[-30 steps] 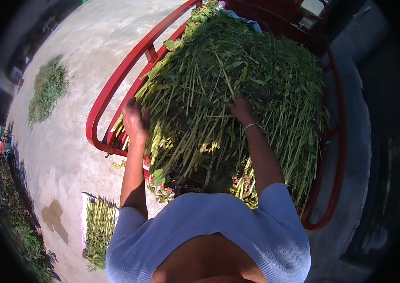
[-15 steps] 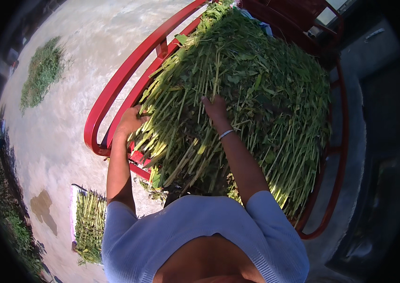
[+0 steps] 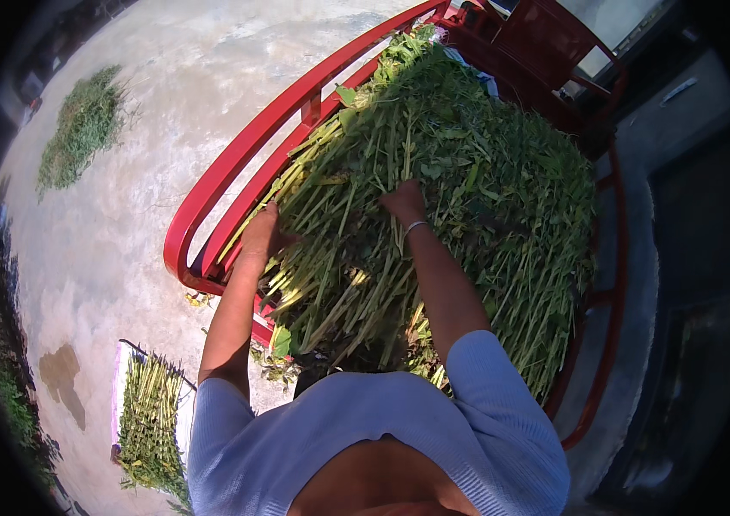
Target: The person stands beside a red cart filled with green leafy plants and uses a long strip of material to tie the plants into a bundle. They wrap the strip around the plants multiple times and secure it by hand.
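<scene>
A thick layer of cut green plant stalks with leaves fills a red metal cargo bed in front of me. Over the left edge of the layer is my left hand, its thumb apart from its fingers, beside the outermost stalks and the bed's rail. My right hand, with a pale bracelet at the wrist, is closed around some stalks near the middle of the layer. The stalk ends lie toward me; leafy tops point away. Part of each hand's fingers is hidden.
Low on the left, a smaller bundle of stalks lies on a pale sheet on the concrete ground. Farther off is a heap of green plants. A red seat back rises beyond the bed. Loose leaves lie by the bed's near left corner.
My left hand has moved up and right along the stalk edge, its thumb now apart. My right hand has shifted slightly down and right. The view has shifted a little.
</scene>
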A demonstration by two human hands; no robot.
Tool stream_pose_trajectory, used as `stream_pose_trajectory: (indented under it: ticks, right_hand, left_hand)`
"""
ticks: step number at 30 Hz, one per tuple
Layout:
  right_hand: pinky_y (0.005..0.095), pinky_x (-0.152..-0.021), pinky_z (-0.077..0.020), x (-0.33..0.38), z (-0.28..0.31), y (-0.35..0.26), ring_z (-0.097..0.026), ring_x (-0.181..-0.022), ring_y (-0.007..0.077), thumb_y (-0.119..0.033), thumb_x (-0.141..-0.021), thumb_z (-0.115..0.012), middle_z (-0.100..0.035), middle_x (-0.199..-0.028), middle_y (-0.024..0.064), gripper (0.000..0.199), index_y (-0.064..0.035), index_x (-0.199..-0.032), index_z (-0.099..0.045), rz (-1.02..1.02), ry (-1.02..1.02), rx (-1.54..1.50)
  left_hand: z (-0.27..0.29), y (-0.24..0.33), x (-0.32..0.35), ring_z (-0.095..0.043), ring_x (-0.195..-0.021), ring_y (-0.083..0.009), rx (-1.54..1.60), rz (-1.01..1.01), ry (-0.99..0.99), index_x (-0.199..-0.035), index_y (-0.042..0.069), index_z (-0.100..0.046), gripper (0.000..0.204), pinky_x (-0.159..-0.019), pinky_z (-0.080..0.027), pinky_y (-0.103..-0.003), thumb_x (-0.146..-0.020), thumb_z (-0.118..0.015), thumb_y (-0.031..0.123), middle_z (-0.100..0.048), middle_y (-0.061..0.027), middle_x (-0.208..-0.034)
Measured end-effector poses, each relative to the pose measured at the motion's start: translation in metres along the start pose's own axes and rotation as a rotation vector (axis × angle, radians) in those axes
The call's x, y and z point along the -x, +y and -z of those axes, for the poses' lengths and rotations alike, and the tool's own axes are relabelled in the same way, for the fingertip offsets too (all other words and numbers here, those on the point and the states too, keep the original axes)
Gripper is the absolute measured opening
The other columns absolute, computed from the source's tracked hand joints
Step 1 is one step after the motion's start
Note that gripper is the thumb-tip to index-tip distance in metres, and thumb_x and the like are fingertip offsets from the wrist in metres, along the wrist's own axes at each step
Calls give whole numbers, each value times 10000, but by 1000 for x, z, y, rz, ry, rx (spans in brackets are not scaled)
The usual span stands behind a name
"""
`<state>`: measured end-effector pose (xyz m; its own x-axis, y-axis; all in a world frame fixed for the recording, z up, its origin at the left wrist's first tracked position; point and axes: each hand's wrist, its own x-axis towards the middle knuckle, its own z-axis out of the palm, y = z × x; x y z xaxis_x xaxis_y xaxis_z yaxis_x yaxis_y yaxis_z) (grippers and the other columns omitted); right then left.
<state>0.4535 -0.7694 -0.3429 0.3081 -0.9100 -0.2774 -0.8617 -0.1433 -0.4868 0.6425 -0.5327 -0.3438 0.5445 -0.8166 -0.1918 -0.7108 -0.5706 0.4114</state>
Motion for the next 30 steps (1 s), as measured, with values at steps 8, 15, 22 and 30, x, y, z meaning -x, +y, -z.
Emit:
stream_pose_trajectory:
  ticks: [8,15,22,30]
  right_hand:
    - [469,-604,-454,26,119,48,-595,-712,254,-216,-734,-695,-585,-801,145,280,-2,-867,-575,37,-168,-559]
    - [423,-570,-462,82,48,204,-571,-611,209,-318,-766,-702,-600,-793,136,463,24,-1051,-573,41,214,-261]
    - [460,-691,-481,108,108,214,-590,-868,318,-285,-839,-631,-575,-1015,221,464,50,-1145,-534,-40,-143,-682]
    - [370,-766,-502,262,111,198,-541,-1060,289,-304,-837,-627,-497,-1206,216,616,18,-1295,-371,345,-128,-586]
  left_hand:
    - [58,38,40,-481,-477,-88,899,-66,-256,-812,5,-562,175,-392,-358,-234,-866,-583,171,-573,-41,-668]
    - [-44,101,99,-473,-525,-108,1577,94,-586,-871,27,-533,112,-436,-388,-219,-901,-478,120,-544,-50,-688]
    - [-42,170,154,-420,-526,-89,2010,204,-725,-909,35,-478,96,-429,-362,-190,-902,-483,130,-480,-34,-704]
    - [-35,204,181,-399,-536,-97,2374,349,-748,-843,3,-456,95,-442,-352,-205,-900,-465,79,-455,-42,-699]
